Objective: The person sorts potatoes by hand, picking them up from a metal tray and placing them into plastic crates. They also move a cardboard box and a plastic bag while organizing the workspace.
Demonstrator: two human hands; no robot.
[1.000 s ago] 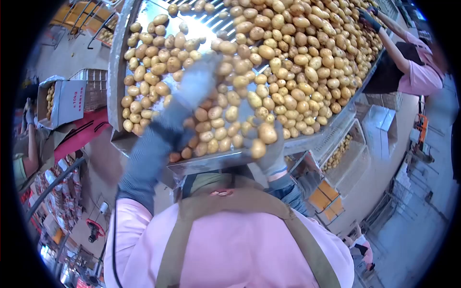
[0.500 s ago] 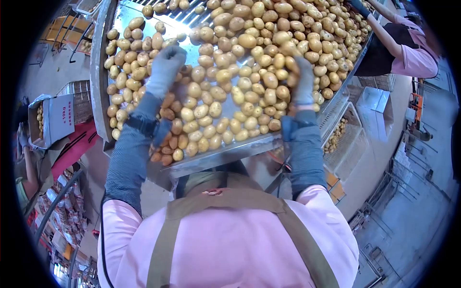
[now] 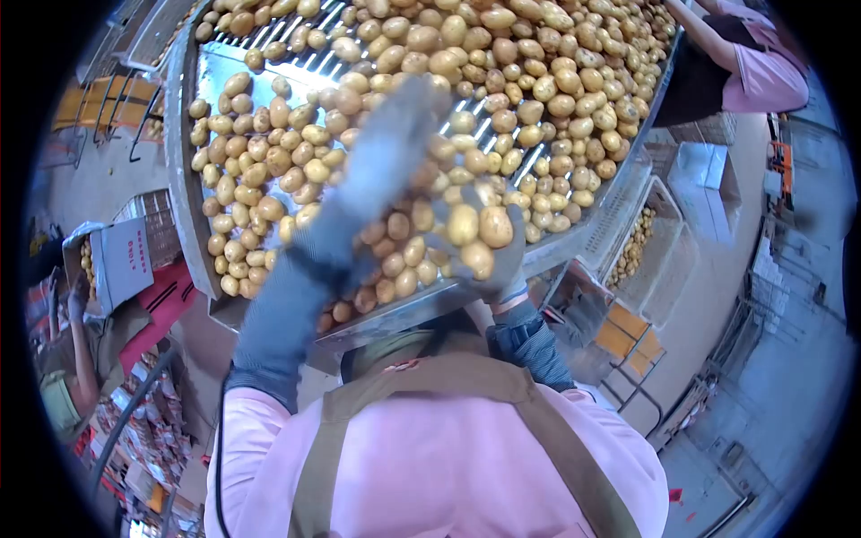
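The potatoes lie heaped across the metal table. The fingers of my right hand curl around a few near its front edge. My left hand is blurred over the pile; I can't tell whether it grips any. Beyond the table's right side sits a plastic crate.

Btm ctr of frame: pale pink long-sleeved fabric top, olive-brown fabric apron w/ wide shoulder straps, small red-and-white marking nr its top edge. Dk blue-gray, finely striped sleeve covers. Gray fabric gloves on left hand, blurred, & right hand, R cuff pale-edged. Thin black cable, lower L.
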